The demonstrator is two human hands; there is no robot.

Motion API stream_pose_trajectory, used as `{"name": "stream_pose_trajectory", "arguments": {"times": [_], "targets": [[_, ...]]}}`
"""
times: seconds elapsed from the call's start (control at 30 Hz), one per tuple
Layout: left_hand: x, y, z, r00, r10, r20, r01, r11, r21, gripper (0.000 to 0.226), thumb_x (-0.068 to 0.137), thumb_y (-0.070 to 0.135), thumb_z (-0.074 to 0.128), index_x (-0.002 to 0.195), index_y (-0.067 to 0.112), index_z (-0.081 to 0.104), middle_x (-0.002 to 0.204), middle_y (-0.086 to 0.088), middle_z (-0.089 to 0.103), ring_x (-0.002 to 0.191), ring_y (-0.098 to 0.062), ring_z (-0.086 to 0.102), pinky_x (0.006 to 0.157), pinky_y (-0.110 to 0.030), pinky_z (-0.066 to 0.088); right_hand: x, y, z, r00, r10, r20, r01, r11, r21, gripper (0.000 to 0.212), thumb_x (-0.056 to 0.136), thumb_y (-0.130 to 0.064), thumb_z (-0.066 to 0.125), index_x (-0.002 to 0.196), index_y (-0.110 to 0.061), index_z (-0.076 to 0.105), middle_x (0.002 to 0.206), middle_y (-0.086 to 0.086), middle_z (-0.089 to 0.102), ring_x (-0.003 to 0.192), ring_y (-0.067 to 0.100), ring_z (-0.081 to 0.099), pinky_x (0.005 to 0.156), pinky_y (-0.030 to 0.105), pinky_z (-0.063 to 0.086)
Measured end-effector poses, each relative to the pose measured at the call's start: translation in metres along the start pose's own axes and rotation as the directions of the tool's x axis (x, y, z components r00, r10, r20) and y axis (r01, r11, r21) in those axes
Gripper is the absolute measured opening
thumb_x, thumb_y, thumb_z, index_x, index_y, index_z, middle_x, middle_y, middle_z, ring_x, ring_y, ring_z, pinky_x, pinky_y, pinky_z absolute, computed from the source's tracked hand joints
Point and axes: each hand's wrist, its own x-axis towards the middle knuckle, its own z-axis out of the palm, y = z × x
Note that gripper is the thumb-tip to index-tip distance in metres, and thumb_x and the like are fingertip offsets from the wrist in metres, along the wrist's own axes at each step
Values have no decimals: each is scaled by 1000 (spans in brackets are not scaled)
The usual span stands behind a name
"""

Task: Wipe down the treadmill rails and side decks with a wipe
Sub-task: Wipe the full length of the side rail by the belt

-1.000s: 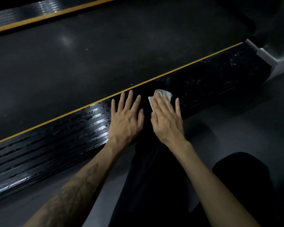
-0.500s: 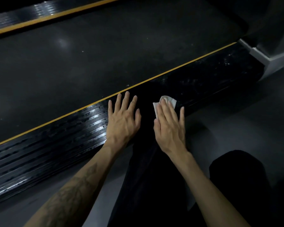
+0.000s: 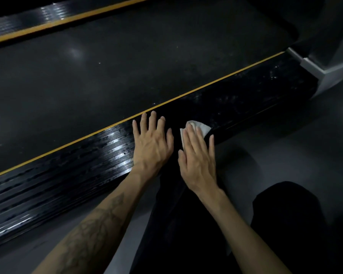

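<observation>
**A:** Head view first: where is the wipe?

**B:** The white wipe (image 3: 196,126) lies on the near side deck (image 3: 77,171), a glossy black ribbed strip, close to its outer edge. The right hand (image 3: 198,157) lies flat on top of it, fingers straight and together, pressing it down. Only the far end of the wipe and a strip along its left edge show past the fingertips.

**A:** And the other hand?

**B:** The left hand (image 3: 151,143) rests palm down on the same deck just beside the right one, fingers straight and slightly spread, holding nothing. Its fingertips reach almost to the yellow stripe (image 3: 67,144) that borders the deck.

**A:** What lies around them?

**B:** Beyond the stripe runs the dark treadmill belt (image 3: 127,66), and past it the far side deck (image 3: 38,18) with its own yellow line. Right of the wipe the near deck shows pale smears. A grey housing (image 3: 329,68) stands at the deck's right end. The person's dark trouser leg (image 3: 186,224) lies below the hands on the grey floor (image 3: 285,145).
</observation>
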Motion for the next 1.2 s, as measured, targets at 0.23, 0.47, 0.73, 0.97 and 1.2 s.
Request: {"name": "stream_pose_trajectory", "arguments": {"times": [0.23, 0.47, 0.73, 0.97, 1.2], "targets": [[1, 3, 3, 1000, 12, -28, -12, 1000, -18, 56, 102, 44, 31, 144, 11, 51, 157, -17, 43, 151, -36, 29, 124, -60, 18, 13, 23, -8, 1000, -14, 19, 14, 999, -35, 58, 106, -31, 29, 161, -14, 32, 170, 2, 23, 158, 19, 16, 127, 59, 6], [3, 1, 9, 998, 65, 23, -64, 997, -34, 63, 104, 51, 24, 159, 23, 35, 169, -7, 24, 158, -28, 13, 126, -58, 10, 6, 9, -4, 995, -73, 63, 70, 996, 48, 57, 105, -30, 29, 160, -15, 35, 170, 2, 23, 158, 20, 15, 127, 56, 6], [6, 3, 5, 997, 47, 59, -46, 999, -17, 66, 101, 51, 20, 160, 25, 33, 170, -5, 23, 158, -28, 12, 127, -57, 7, 1, 19, -6, 998, 56, -36, -58, 998, -41, 58, 107, -32, 28, 161, -12, 31, 170, 5, 22, 158, 21, 16, 127, 56, 9], [8, 9, 1, 997, 22, 76, -21, 1000, -15, 69, 99, 51, 16, 158, 23, 36, 169, -7, 25, 158, -30, 13, 127, -57, 5, 17, 21, -3, 998, -56, 15, 56, 998, -10, 56, 105, -29, 32, 158, -13, 38, 168, 3, 28, 157, 21, 20, 125, 60, 14], [12, 16, 3, 999, -12, 42, 13, 1000, -27, 61, 101, 48, 27, 149, 17, 47, 163, -11, 36, 155, -33, 21, 124, -61, 11, -4, 9, -1, 998, 51, -28, -52, 998, -35, 61, 104, -32, 33, 161, -11, 29, 170, 5, 21, 159, 21, 11, 128, 56, 8]]}}
